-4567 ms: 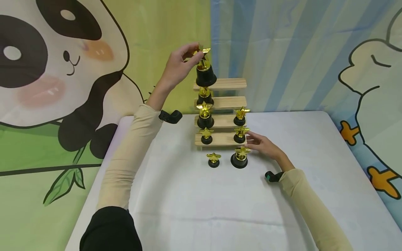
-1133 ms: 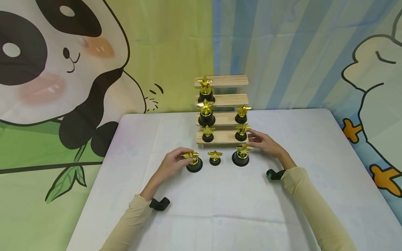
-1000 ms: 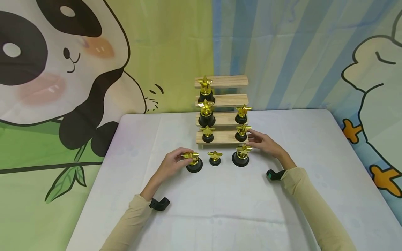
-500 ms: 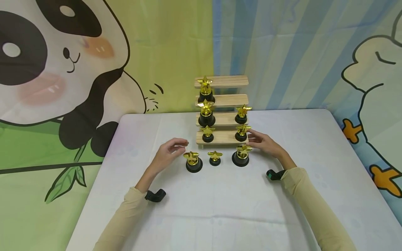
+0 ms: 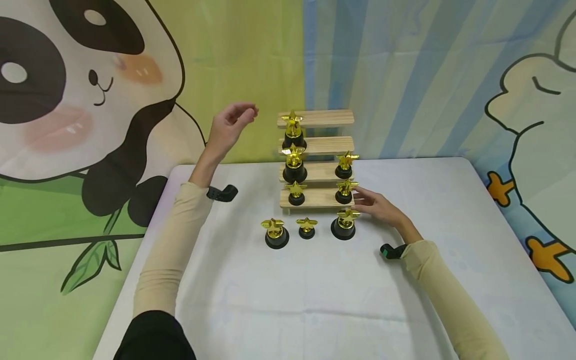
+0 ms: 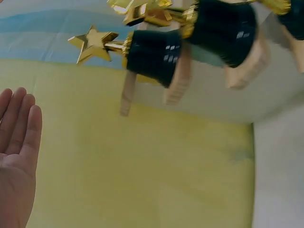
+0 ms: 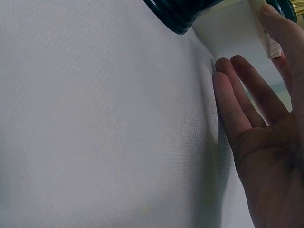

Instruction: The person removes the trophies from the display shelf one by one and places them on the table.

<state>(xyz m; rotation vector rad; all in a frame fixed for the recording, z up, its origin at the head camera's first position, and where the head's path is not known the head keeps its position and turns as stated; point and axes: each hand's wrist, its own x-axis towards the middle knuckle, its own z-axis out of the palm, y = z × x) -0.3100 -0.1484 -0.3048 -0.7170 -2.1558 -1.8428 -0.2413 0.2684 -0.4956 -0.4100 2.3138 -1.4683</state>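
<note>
A stepped wooden stand (image 5: 326, 118) holds several gold star trophies on black bases. My left hand (image 5: 234, 119) is raised in the air left of the stand's top steps, near the highest trophy (image 5: 293, 131), and holds nothing. In the left wrist view its fingers (image 6: 18, 137) are straight, with that trophy (image 6: 142, 47) ahead. My right hand (image 5: 368, 203) rests flat on the white table (image 5: 315, 300) by the stand's lowest step, beside a large trophy (image 5: 343, 227). The right wrist view shows its fingers (image 7: 242, 104) on the cloth near that trophy's black base (image 7: 183, 12).
Two more trophies stand on the table in front of the stand: a medium one (image 5: 275, 234) at the left and a small one (image 5: 306, 228) in the middle. A cartoon panda backdrop (image 5: 90, 100) hangs behind the table.
My left hand carried a trophy from the top step down to the table's front left, let go of it, then rose beside the stand's top. The right hand stayed put.
</note>
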